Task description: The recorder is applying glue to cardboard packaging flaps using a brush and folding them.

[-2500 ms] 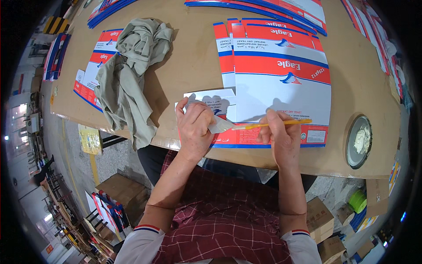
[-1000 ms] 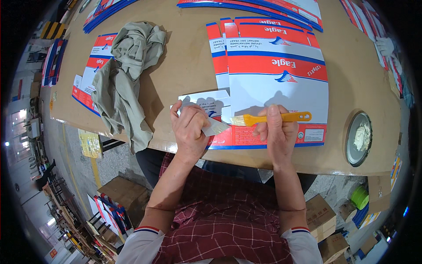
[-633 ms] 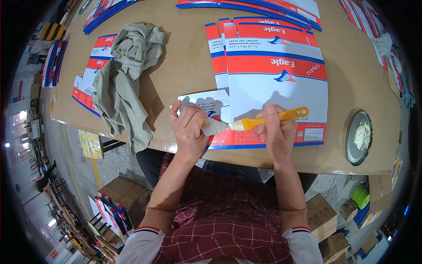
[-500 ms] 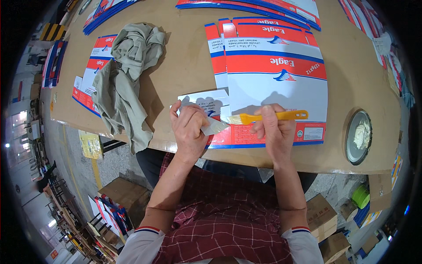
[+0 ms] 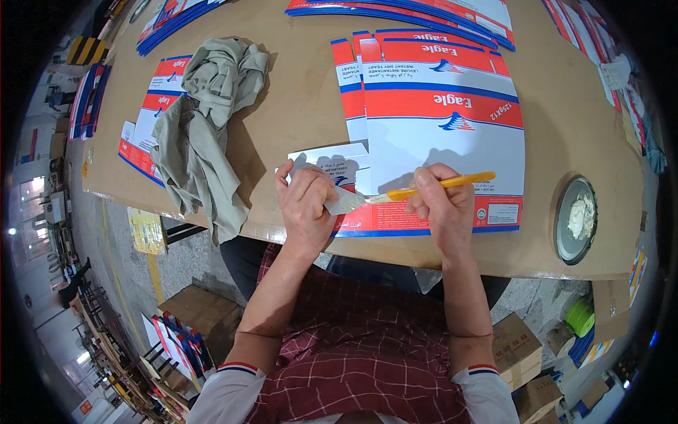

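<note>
Shifted since earlier: yellow-handled brush lowered, bristles now on the flap under the left hand — fingers pressed flat. Right hand pinches the handle. Flattened carton at table edge; grey cloth left; paste dish right.

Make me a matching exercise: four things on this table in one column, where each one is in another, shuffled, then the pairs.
Things:
1. brush
2. grey-green cloth
3. round dish of white paste
4. flat carton sheet

Places:
A. near the table's right edge
B. crumpled at the left
C. in the right hand
D. spread flat under both hands

Pairs: 1-C, 2-B, 3-A, 4-D
</note>
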Demonstrator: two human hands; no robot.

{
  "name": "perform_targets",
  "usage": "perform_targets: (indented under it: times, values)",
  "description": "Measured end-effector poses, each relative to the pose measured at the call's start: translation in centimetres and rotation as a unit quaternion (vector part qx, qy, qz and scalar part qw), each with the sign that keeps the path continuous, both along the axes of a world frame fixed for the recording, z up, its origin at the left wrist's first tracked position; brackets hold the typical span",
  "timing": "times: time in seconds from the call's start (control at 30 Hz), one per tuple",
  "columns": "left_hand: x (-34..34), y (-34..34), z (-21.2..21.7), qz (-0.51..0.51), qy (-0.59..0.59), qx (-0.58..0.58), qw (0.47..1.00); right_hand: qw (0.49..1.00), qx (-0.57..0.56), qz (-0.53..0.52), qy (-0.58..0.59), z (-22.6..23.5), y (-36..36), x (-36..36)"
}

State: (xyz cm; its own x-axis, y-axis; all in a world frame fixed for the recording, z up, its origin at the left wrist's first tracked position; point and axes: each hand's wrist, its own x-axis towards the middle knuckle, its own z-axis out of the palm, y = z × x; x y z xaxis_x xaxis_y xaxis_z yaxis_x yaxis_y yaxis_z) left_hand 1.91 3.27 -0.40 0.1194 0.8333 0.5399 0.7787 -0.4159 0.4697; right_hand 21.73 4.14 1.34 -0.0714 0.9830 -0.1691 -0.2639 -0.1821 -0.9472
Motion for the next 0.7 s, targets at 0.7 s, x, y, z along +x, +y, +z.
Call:
perform_targets:
  times: [0.7]
  values:
    - [-0.2,-0.2,0.1,0.003,-0.001,-0.001,1.0,0.991,0.084,0.05,-0.094,0.7,-0.1,-2.1]
